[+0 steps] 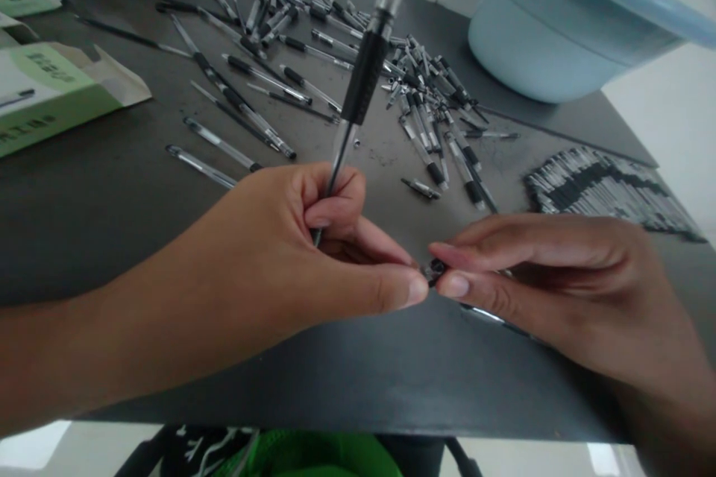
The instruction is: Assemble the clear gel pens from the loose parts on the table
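Note:
My left hand [313,253] is closed around a gel pen [363,74], which stands nearly upright with its clear pointed end up and its black grip above my curled index finger. That hand's thumb and a finger also pinch one side of a small black-and-clear pen part [434,270]. My right hand [548,283] pinches the other side of this part between thumb and index finger, so both hands meet at it. Most of the part is covered by fingertips. Below my right hand another pen [492,314] shows, partly hidden; I cannot tell whether the hand touches it.
Loose pens and pen parts [419,119] lie heaped across the dark table [347,373]. A tight row of pens [604,190] is at the right. A blue basin [559,37] stands at the back right; green-and-white boxes [61,93] are at the left.

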The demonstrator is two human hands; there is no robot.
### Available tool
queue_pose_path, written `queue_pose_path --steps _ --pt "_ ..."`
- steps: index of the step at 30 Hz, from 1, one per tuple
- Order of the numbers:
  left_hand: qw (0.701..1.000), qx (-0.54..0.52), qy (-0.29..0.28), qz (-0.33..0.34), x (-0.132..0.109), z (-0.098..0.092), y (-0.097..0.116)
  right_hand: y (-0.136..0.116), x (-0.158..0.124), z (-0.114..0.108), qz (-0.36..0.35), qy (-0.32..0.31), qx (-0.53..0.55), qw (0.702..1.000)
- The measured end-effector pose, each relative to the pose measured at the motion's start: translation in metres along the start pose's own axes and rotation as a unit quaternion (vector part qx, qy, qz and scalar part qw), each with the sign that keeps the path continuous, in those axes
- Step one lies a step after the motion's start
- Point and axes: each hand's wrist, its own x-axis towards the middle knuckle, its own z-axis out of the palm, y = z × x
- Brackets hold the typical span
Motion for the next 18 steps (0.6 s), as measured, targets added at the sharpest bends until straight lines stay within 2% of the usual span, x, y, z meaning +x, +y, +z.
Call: queue_pose_path --steps 4,7,10,14,18 --pt "1.0 0.004 -0.006 -0.025 0.002 -0.002 0.0 -0.001 -0.002 0.005 0.032 0.026 0.024 0.999" --pt "1.0 0.016 0.0 0.009 0.003 -0.006 -0.004 -0.001 -0.002 0.007 0.032 0.043 0.008 0.999" --pt "0.999 0.014 -0.016 0.044 0.004 -0.009 -0.006 -0.002 -0.001 0.006 -0.022 0.053 -0.025 0.998" --pt "0.998 0.012 -0.032 0.047 0.004 -0.011 -0.007 -0.004 0.0 0.003 -0.099 0.028 -0.064 0.993" --pt "0.999 -0.015 -0.01 0.043 0.0 -0.015 -0.013 -0.002 0.0 0.005 -0.093 0.04 -0.049 0.994"
